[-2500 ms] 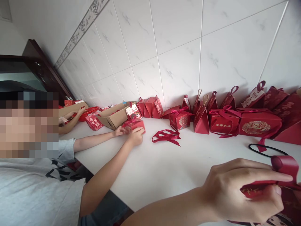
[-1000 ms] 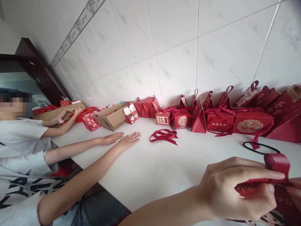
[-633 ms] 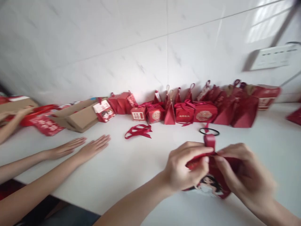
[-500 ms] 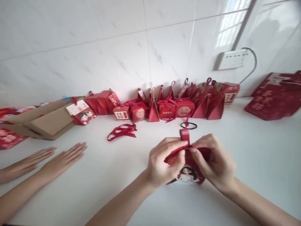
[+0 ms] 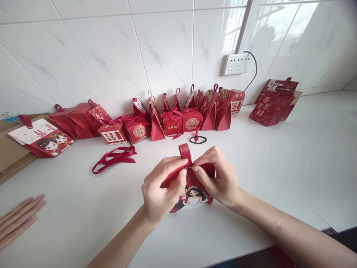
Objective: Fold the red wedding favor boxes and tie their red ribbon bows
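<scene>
A red gift box [image 5: 195, 191] printed with a cartoon couple stands on the white counter, with a red ribbon loop [image 5: 185, 154] rising from its top. My left hand [image 5: 164, 182] pinches the top edge of the box at the left of the loop's base. From the right, my right hand [image 5: 219, 176] closes thumb and index finger at the base of the same loop. The fingertips of both hands nearly meet there, and they hide part of the box top.
Behind are a loose red ribbon [image 5: 114, 159], a black elastic band [image 5: 198, 140] and a row of red boxes [image 5: 173, 124] along the tiled wall. Another person's hand [image 5: 21, 219] lies at left. Red bags [image 5: 275, 104] stand at right, below a socket [image 5: 235, 64].
The view has swung right, so things appear farther left and less of the other person's hands shows. My hands keep nearly the same pinch on the box and loop.
</scene>
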